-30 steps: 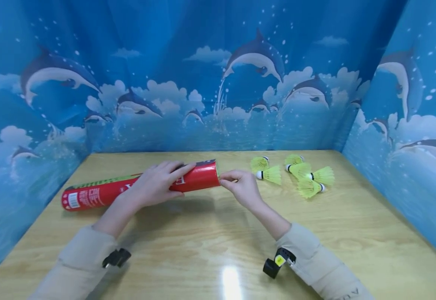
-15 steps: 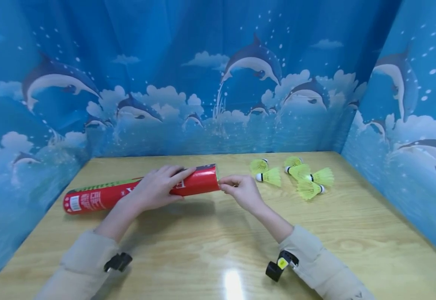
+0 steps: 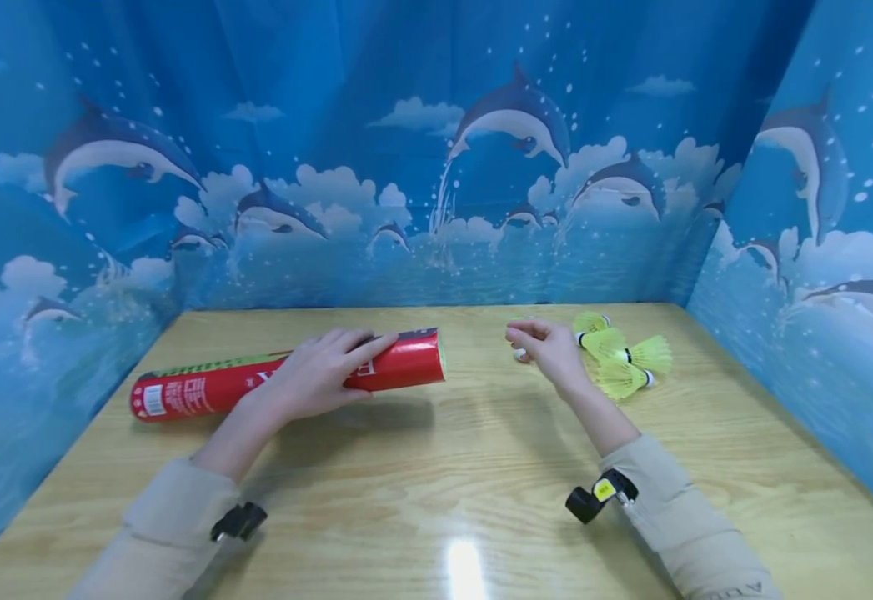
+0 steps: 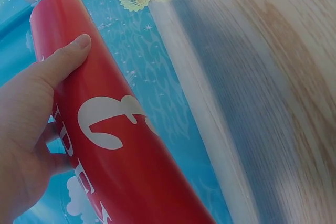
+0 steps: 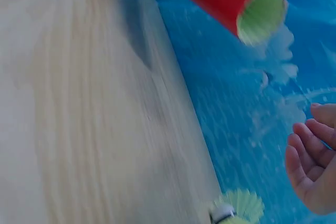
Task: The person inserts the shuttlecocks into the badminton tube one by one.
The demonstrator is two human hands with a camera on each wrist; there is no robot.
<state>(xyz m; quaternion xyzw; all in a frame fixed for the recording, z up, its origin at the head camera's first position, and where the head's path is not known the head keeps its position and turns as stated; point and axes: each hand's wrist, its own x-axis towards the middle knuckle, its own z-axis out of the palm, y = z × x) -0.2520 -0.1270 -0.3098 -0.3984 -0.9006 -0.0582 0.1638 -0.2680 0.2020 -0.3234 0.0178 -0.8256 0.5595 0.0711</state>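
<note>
My left hand [image 3: 323, 371] grips a red shuttlecock tube [image 3: 406, 360] from above, thumb and fingers round its sides, as the left wrist view also shows. The tube's right end is raised off the table and its left end is lower. A yellow-green shuttlecock skirt [image 5: 261, 17] fills the open mouth in the right wrist view. My right hand [image 3: 552, 350] is in the air to the right of the mouth, fingers loosely curled with nothing between them. Just beyond it the white cork of a shuttlecock [image 3: 521, 355] peeks out, its skirt hidden by the hand.
Several yellow-green shuttlecocks [image 3: 619, 377] lie in a loose cluster at the right of the wooden table [image 3: 406, 500]. A blue dolphin-print curtain [image 3: 376, 167] stands along the back and both sides.
My right hand has left the tube's mouth and moved right toward the shuttlecocks, now covering the nearest ones. The left hand and tube stay nearly where they were.
</note>
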